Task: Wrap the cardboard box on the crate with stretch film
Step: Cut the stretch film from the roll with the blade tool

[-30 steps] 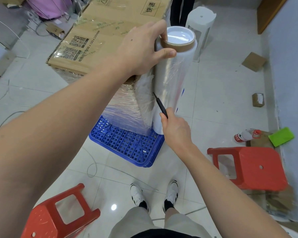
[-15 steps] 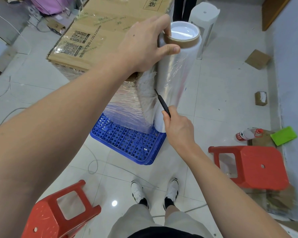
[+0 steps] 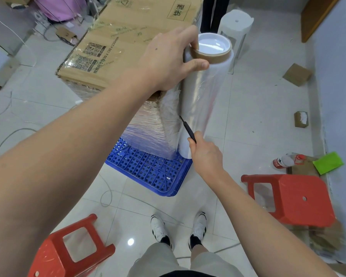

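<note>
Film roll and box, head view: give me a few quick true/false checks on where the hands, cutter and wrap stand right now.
1. The left hand grips the top of the film roll. True.
2. The right hand is empty. False: it pinches a thin black cutter against the film.
3. The cardboard box sits on a red crate. False: the crate is blue.
4. The box's near side is already wrapped in film. True.
5. The roll lies flat on the floor. False: it stands upright beside the box.

Open tile floor right of the film roll, but red stools front-left and front-right, a white stool behind and the box crowd things.
</note>
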{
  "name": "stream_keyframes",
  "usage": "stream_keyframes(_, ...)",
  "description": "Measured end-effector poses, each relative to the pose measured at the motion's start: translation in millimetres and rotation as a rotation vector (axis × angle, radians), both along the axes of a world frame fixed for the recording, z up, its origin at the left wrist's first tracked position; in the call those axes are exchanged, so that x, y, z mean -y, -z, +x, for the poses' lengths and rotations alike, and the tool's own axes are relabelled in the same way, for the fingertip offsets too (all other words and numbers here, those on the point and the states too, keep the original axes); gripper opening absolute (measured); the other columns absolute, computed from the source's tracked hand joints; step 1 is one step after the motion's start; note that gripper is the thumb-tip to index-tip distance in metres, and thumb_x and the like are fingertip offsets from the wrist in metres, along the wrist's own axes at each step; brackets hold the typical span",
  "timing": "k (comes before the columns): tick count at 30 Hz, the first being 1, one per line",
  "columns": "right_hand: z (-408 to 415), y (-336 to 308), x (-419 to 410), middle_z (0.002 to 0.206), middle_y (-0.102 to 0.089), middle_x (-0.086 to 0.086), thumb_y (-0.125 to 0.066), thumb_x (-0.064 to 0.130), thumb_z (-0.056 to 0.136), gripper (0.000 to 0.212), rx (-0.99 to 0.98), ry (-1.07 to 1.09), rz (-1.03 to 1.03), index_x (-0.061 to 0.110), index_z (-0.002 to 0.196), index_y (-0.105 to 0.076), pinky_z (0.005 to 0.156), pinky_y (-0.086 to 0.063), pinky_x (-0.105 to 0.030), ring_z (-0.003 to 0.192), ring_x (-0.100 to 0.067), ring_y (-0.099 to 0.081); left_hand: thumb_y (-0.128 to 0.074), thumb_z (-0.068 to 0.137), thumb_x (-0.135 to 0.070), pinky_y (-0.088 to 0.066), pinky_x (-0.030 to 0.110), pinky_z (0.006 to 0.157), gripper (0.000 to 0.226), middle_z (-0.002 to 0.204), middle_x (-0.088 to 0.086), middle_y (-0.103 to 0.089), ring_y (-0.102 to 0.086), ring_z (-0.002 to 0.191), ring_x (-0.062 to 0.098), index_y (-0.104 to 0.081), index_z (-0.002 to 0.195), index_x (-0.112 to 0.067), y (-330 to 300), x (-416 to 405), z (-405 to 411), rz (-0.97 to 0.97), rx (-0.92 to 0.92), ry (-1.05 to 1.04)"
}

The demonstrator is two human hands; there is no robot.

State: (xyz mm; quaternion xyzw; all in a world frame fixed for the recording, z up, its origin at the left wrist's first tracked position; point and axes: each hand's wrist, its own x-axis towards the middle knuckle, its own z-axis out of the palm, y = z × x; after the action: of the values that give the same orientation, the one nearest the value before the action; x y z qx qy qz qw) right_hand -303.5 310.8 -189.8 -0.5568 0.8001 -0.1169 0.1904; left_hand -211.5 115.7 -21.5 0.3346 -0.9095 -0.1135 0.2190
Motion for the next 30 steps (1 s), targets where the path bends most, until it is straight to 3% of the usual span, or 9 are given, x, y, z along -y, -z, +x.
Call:
stream_keyframes(6,-3.5,-1.1,-0.9,0.061,-0.041,0.001,-0.027,0.039,0.111,0.026,-0.015,-0.018,0.047,0.017,0.110,-0.041,0.047,-0.023,-0.035,0.053,-0.023,-0.040,-0.064,0.089,-0.064,-0.028,0.032,0.078,0.053,0.109,-0.003,-0.060,-0.050,0.094,0.020,-0.056,0.110,-0.017,-1.0,-3.0,1.3,-0.010,-0.007,-0.010)
stream_keyframes(10,-7.3,-7.9,6.2,0.065,-0.039,0.002,-0.029,0.034,0.111,0.023,0.034,-0.050,0.061,0.015,0.100,-0.037,0.056,-0.030,-0.037,0.065,-0.029,-0.048,-0.065,0.090,-0.063,-0.029,0.034,0.078,0.051,0.102,-0.007,-0.052,-0.046,0.090,0.019,-0.055,0.109,-0.017,-1.5,-4.3,1.3,0.016,-0.011,-0.008)
stream_keyframes(17,0.5,-0.2,17.1,0.066,-0.042,0.002,-0.032,0.030,0.111,0.022,0.188,0.031,-0.005,0.012,0.114,-0.044,0.058,-0.035,-0.036,0.066,-0.030,-0.051,-0.065,0.091,-0.062,-0.028,0.033,0.079,0.048,0.106,-0.008,-0.054,-0.045,0.092,0.017,-0.055,0.108,-0.017,-3.5,-5.3,1.4,0.019,-0.007,0.003)
stream_keyframes(25,8.5,19.6,12.1,0.063,-0.040,0.002,-0.032,0.032,0.111,0.020,0.197,0.101,0.012,0.014,0.112,-0.041,0.057,-0.036,-0.036,0.057,-0.025,-0.044,-0.063,0.091,-0.063,-0.030,0.035,0.083,0.049,0.116,-0.004,-0.061,-0.045,0.094,0.015,-0.055,0.109,-0.019,-2.9,-4.0,1.6,0.020,-0.002,-0.015)
stream_keyframes(30,13.5,27.7,5.3,0.063,-0.043,-0.002,-0.033,0.031,0.111,0.016,0.279,0.102,0.046,0.017,0.104,-0.036,0.056,-0.035,-0.037,0.063,-0.034,-0.049,-0.062,0.091,-0.065,-0.030,0.035,0.083,0.052,0.114,-0.003,-0.061,-0.049,0.096,0.018,-0.054,0.109,-0.017,-2.7,-3.9,1.7,0.018,-0.001,-0.011)
